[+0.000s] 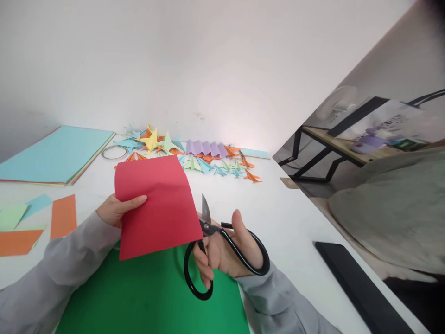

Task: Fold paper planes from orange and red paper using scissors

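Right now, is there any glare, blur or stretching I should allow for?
Head view: soft light, with small glints on the black scissors handles; red paper fairly sharp; at right, the shelf and bag look softer; the right edge of the desk slants steeply, probably partly wide-angle distortion.

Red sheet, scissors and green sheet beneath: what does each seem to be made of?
Red sheet: matte paper or thin card, judging by its thin edges and soft wave.
Scissors: grey metal blades, with a dull sheen and round pivot; smooth, shiny black handles, perhaps plastic-coated metal.
Green sheet: smooth and evenly coloured; card or plastic, I can't tell.
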A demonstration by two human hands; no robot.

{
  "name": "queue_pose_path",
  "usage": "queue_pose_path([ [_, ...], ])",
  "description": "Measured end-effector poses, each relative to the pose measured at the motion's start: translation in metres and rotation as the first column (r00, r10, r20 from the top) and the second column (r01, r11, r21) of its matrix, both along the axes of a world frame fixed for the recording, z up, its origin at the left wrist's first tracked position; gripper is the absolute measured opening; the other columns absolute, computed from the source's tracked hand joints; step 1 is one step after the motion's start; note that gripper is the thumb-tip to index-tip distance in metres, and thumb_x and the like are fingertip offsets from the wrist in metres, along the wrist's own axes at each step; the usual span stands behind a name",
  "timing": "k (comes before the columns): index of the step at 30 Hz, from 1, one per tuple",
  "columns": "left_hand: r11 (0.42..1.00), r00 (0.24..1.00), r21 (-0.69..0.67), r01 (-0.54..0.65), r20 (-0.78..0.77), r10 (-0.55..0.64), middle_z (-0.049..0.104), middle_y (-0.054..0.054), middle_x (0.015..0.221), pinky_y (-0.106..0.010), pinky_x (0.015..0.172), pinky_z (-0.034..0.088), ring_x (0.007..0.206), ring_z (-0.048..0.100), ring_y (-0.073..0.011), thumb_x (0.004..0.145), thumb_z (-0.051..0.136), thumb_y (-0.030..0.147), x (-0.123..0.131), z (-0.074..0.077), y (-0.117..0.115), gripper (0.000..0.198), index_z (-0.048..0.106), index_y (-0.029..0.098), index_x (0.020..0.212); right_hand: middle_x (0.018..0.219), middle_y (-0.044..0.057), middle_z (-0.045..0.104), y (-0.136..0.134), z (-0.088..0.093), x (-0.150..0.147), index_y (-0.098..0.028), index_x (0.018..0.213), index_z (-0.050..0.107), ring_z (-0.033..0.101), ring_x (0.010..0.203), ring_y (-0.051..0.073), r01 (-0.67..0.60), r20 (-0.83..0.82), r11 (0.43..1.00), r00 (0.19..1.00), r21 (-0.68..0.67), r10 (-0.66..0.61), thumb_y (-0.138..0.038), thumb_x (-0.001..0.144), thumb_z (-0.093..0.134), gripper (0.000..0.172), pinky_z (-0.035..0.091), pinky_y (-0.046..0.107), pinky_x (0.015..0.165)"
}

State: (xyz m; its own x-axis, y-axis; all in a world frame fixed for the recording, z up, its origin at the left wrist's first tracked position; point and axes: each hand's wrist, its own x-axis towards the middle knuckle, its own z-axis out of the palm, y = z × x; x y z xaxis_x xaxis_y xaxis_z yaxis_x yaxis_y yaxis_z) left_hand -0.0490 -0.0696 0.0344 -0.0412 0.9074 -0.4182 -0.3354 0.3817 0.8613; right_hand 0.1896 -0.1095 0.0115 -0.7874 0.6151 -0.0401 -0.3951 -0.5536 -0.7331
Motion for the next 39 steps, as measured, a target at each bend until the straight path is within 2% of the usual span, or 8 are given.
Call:
queue_pose_path([
  [3, 1.0, 1.0, 0.015, -0.024, 0.01, 0.024, 0.073, -0.009, 0.093, -0.032, 0.057, 0.061, 0.083, 0.069, -0.0308, 0.059, 0.077, 0.01, 0.001, 0.0, 0.0, 0.028, 0.07, 0.018, 0.085, 0.067, 0.0, 0.057, -0.001, 0.002, -0.002, -0.026, 0.129, 0.035, 0.051, 0.05, 0.015, 0.068, 0.017, 0.998, 0.998, -0.017, -0.067, -0.082, 0.072, 0.004, 0.086, 0.039, 0.03, 0.05],
  [8, 0.997, 0.998, 0.045, -0.069, 0.02, 0.068, 0.073, -0.008, 0.092, -0.031, 0.057, 0.061, 0.082, 0.07, -0.0289, 0.06, 0.076, 0.01, 0.002, 0.0, 0.001, 0.03, 0.069, 0.019, 0.088, 0.067, -0.001, 0.055, -0.001, 0.005, -0.006, -0.029, 0.14, 0.023, 0.05, 0.05, 0.015, 0.138, 0.023, 0.99, 0.99, -0.027, -0.137, -0.083, 0.071, 0.001, 0.09, 0.043, 0.033, 0.052],
  [15, 0.998, 0.998, 0.029, -0.061, 0.034, 0.06, 0.074, -0.007, 0.089, -0.03, 0.058, 0.062, 0.083, 0.07, -0.0295, 0.057, 0.078, 0.01, 0.0, 0.004, 0.002, 0.032, 0.069, 0.017, 0.087, 0.069, 0.0, 0.057, -0.003, 0.004, -0.009, -0.027, 0.144, 0.015, 0.05, 0.053, 0.016, 0.189, -0.015, 0.982, 0.982, -0.007, -0.189, -0.082, 0.073, 0.013, 0.089, 0.044, 0.034, 0.053],
  [21, 0.999, 0.999, -0.035, 0.03, 0.029, -0.029, 0.074, -0.011, 0.085, -0.034, 0.057, 0.062, 0.081, 0.069, -0.0331, 0.056, 0.078, 0.009, -0.001, 0.0, 0.001, 0.029, 0.07, 0.016, 0.083, 0.069, 0.0, 0.058, -0.004, -0.003, -0.004, -0.03, 0.14, 0.023, 0.047, 0.052, 0.014, 0.093, 0.079, 0.996, 0.993, -0.002, -0.092, -0.081, 0.074, 0.005, 0.085, 0.043, 0.036, 0.057],
  [27, 0.998, 0.999, -0.046, 0.036, 0.033, -0.034, 0.074, -0.012, 0.087, -0.033, 0.056, 0.062, 0.081, 0.069, -0.0335, 0.055, 0.079, 0.011, 0.001, -0.004, -0.001, 0.031, 0.071, 0.016, 0.084, 0.077, 0.002, 0.058, -0.004, -0.001, -0.005, -0.028, 0.132, 0.035, 0.048, 0.057, 0.014, 0.128, 0.078, 0.992, 0.989, -0.019, -0.127, -0.079, 0.075, 0.001, 0.084, 0.043, 0.037, 0.062],
  [33, 1.0, 1.0, -0.016, 0.011, 0.014, -0.011, 0.074, -0.011, 0.087, -0.034, 0.059, 0.062, 0.082, 0.07, -0.0317, 0.057, 0.078, 0.012, 0.001, -0.004, 0.001, 0.036, 0.07, 0.016, 0.091, 0.067, -0.001, 0.055, -0.003, 0.001, -0.01, -0.03, 0.132, 0.033, 0.05, 0.051, 0.015, 0.159, 0.033, 0.987, 0.987, -0.032, -0.158, -0.082, 0.07, -0.001, 0.088, 0.043, 0.035, 0.053],
  [39, 1.0, 1.0, -0.017, -0.017, 0.017, 0.017, 0.074, -0.01, 0.088, -0.03, 0.054, 0.061, 0.078, 0.07, -0.0299, 0.059, 0.076, 0.01, 0.002, -0.003, 0.002, 0.025, 0.07, 0.016, 0.082, 0.068, 0.0, 0.055, -0.004, -0.001, -0.013, -0.027, 0.137, 0.031, 0.051, 0.054, 0.016, 0.22, -0.035, 0.976, 0.975, -0.006, -0.22, -0.083, 0.073, 0.014, 0.086, 0.044, 0.035, 0.054],
])
